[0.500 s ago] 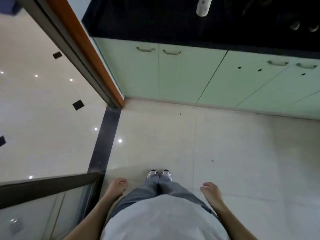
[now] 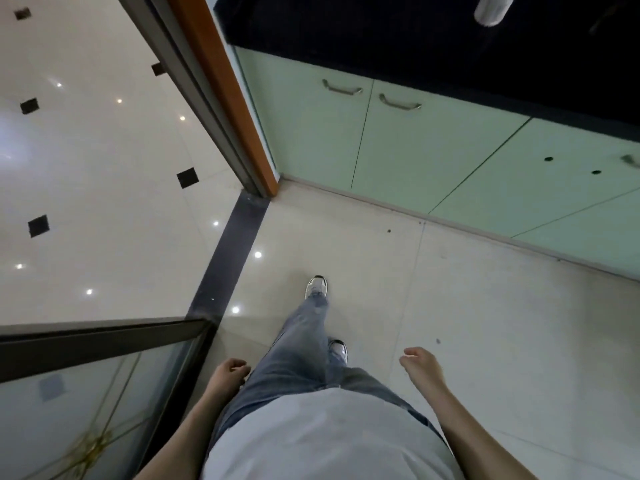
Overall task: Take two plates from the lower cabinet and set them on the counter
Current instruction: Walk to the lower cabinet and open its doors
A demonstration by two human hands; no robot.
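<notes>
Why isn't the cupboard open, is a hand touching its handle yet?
Apart. The head view shows the right hand and left hand hanging low beside the legs, with bare floor between them and the cabinet handles.

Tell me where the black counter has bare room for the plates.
The dark black countertop looks bare from the orange wooden door frame to the white cylindrical object, above the two pale green cabinet doors. Right of the cylinder it is too dark to judge.
</notes>
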